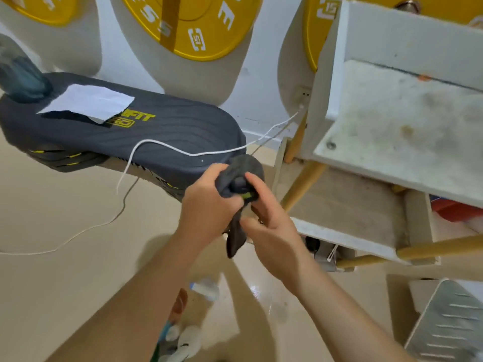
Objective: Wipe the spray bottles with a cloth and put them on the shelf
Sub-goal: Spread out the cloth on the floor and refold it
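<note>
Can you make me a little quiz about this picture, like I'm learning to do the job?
1. What colour is the cloth that the left hand and the right hand grip? A red, B dark grey, C white.
2. True or false: the white sheet of paper lies on the floor.
3. Fill in: the round plates against the wall are ____.
Key: 1 B. 2 false, it lies on the bench. 3 yellow.
</note>
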